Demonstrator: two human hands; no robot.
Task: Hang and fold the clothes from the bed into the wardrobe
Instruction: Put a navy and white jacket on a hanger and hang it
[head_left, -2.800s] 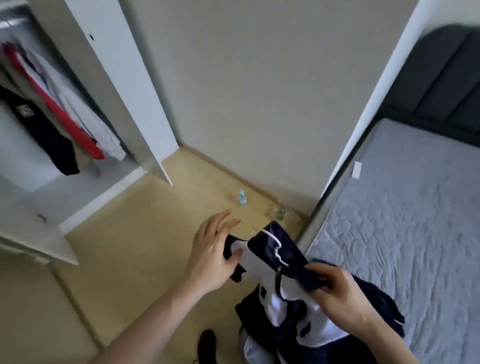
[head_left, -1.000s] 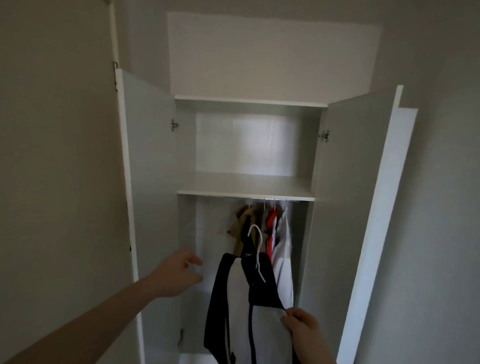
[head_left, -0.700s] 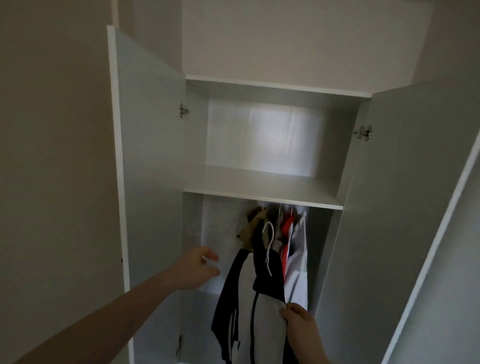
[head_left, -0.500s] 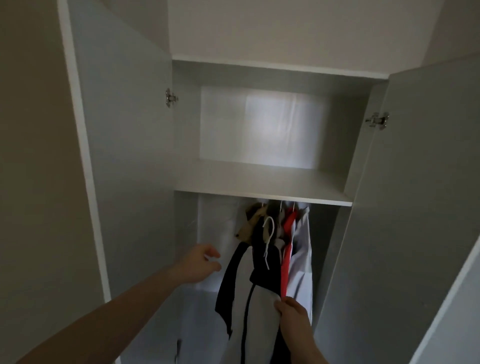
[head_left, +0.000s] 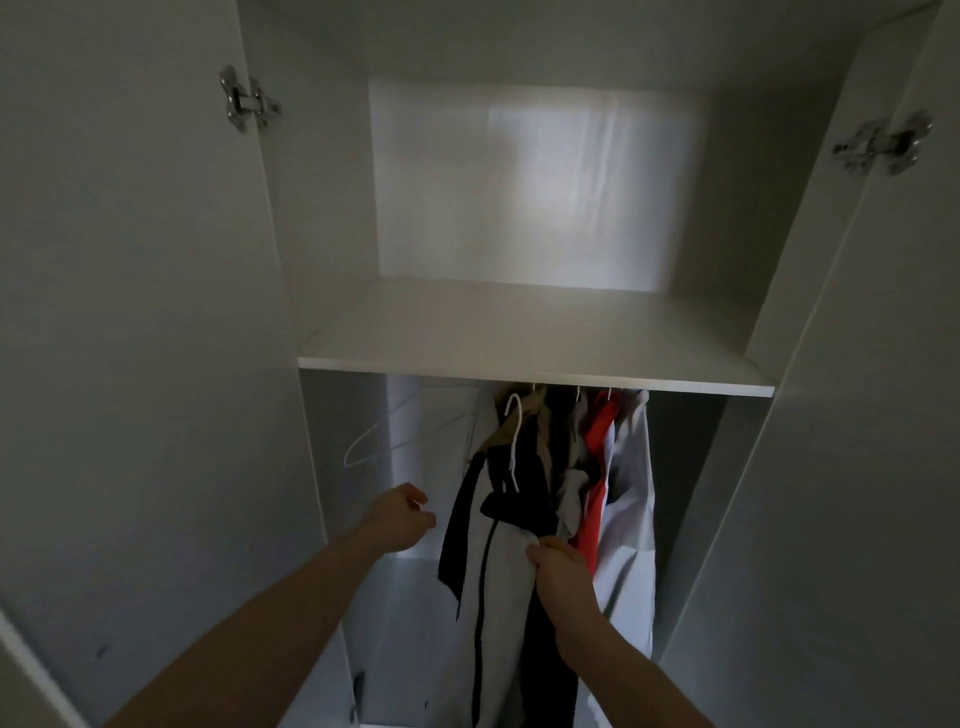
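A dark and white jacket (head_left: 498, 561) is pinched by the right hand (head_left: 558, 569) low in the middle of the frame. The jacket is on a white hanger (head_left: 514, 441), held up just under the shelf (head_left: 535, 374). The left hand (head_left: 402, 517) is held out just left of the jacket, fingers loosely curled, with nothing in it. Other clothes (head_left: 618, 467) are hung just to the right inside the wardrobe (head_left: 156, 312).

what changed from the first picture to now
The person turned from the bed to the wardrobe and carried the jacket on its hanger up toward the hung clothes. The left hand let go and reaches inside. The right hand still grips the jacket.
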